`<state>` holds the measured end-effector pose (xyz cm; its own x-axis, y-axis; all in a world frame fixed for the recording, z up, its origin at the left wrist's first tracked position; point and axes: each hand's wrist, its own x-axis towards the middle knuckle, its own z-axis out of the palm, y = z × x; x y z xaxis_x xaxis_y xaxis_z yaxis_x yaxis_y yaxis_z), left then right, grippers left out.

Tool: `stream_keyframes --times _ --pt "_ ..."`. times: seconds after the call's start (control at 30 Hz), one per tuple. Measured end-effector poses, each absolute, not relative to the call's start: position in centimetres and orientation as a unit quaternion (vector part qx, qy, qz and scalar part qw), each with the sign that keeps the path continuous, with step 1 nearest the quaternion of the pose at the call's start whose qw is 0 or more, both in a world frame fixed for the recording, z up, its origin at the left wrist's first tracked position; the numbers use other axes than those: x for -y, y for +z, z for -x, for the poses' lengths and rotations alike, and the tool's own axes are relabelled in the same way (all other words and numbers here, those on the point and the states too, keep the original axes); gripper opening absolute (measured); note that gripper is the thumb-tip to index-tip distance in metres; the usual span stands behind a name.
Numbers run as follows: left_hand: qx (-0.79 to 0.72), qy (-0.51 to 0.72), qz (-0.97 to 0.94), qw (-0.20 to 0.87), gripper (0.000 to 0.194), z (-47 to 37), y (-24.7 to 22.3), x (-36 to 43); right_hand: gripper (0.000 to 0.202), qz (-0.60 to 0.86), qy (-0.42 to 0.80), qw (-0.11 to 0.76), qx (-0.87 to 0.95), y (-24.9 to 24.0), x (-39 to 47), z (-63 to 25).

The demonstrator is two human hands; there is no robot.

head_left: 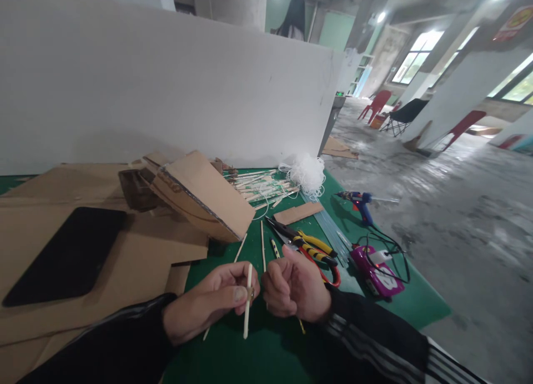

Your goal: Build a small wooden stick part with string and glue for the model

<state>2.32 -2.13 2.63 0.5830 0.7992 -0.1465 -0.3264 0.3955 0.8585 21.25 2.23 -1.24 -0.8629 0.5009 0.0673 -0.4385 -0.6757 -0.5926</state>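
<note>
My left hand [220, 298] pinches a short pale wooden stick [247, 312] between thumb and fingers, held nearly upright. A small brownish piece sits at the stick by the fingertips. Close beside it, my right hand [293, 287] has its fingers curled in and the thumb raised; whether anything is inside is hidden. Other thin sticks [262, 245] lie on the green table [258, 362] behind and under the hands. Just beyond my right hand are pliers with yellow handles [318, 242] and a red-handled tool [333, 275].
Cardboard sheets [145, 273] with a black tablet-like slab [69, 256] cover the left side. A cardboard box piece [204, 195], a stick pile [266, 186] and white string [308, 175] lie behind. At right are a glue gun [362, 206], clear glue sticks [331, 228] and a purple power strip [377, 273].
</note>
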Motion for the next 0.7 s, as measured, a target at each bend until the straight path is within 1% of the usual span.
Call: stream_keyframes --times 0.3,0.37,0.43,0.47,0.5,0.6,0.7 --pt "-0.261 0.366 -0.412 0.793 0.030 -2.2 2.6 1.9 0.066 0.032 0.913 0.249 0.321 -1.7 -2.3 -21.4" --pt "-0.258 0.365 -0.417 0.791 0.029 -2.1 2.7 1.8 0.063 0.035 0.890 0.273 0.363 -1.6 -2.1 -21.4" --pt "-0.263 0.369 -0.417 0.788 0.031 -2.0 2.8 1.8 0.060 0.057 0.825 0.313 0.466 -1.3 -1.6 -21.5" --pt "-0.266 0.373 -0.413 0.787 0.032 -2.0 2.9 1.8 0.058 0.074 0.773 0.329 0.537 -1.0 -1.3 -21.6" --pt "-0.269 0.379 -0.407 0.786 0.033 -2.0 3.0 1.9 0.054 0.085 0.714 0.324 0.615 -0.8 -1.1 -21.7" --pt "-0.271 0.387 -0.403 0.784 0.034 -1.9 3.4 1.9 0.043 0.074 0.533 0.256 0.803 -0.5 -0.2 -21.7" --pt "-0.269 0.375 -0.424 0.779 0.035 -1.7 3.7 2.0 0.039 0.018 0.391 0.256 0.884 -1.3 0.3 -21.1"
